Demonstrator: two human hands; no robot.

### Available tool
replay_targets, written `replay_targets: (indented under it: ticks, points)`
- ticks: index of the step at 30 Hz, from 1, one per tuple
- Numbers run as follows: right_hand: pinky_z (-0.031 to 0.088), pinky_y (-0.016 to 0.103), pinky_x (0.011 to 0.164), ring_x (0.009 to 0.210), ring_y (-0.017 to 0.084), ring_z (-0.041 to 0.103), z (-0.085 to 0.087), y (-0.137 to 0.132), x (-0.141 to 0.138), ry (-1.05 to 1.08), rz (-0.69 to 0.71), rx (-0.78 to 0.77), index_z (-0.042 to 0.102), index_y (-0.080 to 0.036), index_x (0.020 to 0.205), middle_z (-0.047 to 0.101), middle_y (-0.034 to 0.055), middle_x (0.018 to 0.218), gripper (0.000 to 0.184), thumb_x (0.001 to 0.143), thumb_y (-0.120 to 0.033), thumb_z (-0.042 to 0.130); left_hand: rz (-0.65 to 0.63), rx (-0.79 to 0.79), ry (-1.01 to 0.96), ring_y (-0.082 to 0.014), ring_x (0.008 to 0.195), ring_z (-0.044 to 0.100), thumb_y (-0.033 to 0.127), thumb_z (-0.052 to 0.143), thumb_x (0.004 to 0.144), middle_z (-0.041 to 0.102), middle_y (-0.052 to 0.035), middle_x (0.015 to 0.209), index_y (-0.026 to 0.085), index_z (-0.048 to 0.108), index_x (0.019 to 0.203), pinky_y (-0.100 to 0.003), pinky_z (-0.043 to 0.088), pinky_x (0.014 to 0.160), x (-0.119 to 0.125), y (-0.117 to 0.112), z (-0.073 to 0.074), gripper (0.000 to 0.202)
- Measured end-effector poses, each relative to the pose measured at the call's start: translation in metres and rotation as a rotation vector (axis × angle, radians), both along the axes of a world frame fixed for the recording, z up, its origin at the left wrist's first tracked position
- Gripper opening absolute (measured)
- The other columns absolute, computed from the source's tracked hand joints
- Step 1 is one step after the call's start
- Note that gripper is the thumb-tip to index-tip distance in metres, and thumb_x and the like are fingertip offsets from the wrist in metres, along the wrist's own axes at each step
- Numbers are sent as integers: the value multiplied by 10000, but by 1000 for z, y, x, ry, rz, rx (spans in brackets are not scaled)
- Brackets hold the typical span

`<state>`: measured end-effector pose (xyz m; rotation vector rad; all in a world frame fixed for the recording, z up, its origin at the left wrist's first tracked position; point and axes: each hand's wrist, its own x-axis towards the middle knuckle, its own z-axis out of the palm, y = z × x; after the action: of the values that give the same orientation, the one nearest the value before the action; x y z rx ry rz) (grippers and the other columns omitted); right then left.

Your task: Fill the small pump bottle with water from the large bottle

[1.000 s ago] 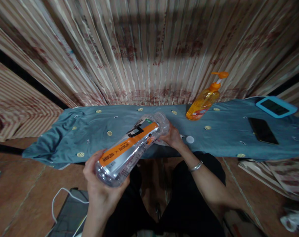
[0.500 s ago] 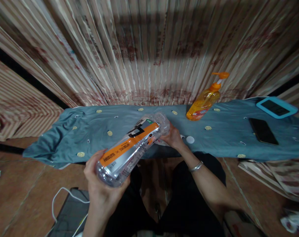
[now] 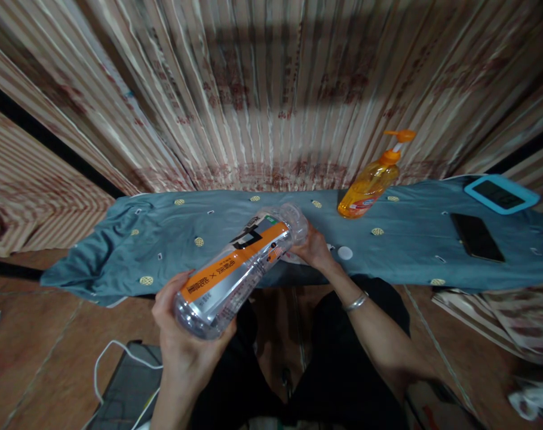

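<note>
From the head camera, the left hand [image 3: 181, 343] wraps closed around the base of a clear plastic bottle [image 3: 238, 269], thumb on the near side and fingers curled under the bottom. The bottle lies tilted in the air, its length running up and away from this grip toward the right hand [image 3: 315, 248]. An orange and silver label faces up along its side. The right hand closes on the far, upper end of the bottle, fingers bent around it; whether the mouth is open or capped cannot be told, as the fingers hide it. A metal bracelet [image 3: 355, 303] sits on the right wrist.

Just to the right of the right hand's grip, a small white cap [image 3: 344, 253] lies on a blue cloth [image 3: 163, 239] that stretches across behind both hands. Farther right and beyond that grip stands an orange soap dispenser [image 3: 372, 182]. Well off to the right lie a black phone [image 3: 477, 237] and a tablet [image 3: 502, 194] with a blue frame. Below the left hand's grip, a white cable [image 3: 119, 352] loops on the floor. A striped curtain [image 3: 271, 89] hangs behind the cloth.
</note>
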<state>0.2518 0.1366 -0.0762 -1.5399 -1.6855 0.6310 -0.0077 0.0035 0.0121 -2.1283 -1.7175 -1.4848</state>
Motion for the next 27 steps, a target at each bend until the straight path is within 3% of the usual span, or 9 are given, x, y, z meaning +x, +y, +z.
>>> replay_targets:
  ticks: [22,27]
  points:
    - [506,377,860,991,202,545,0,-1,-1,24,11,10,511,-133,1259,504,106,1155,379,979,-379,580,-15,-39,-14,-297,1160,548,339,827,548,499,-125,1247,219,345,1308,-476,502,967,0,-1,2,907]
    - [506,382,861,988,203,545,-4,1,-1,28,4,9,507,-132,1263,504,106,1151,387,978,-382,581,-17,17,-19,-313,1134,554,367,812,545,507,-144,1227,172,360,1312,-506,500,948,1,0,0,912]
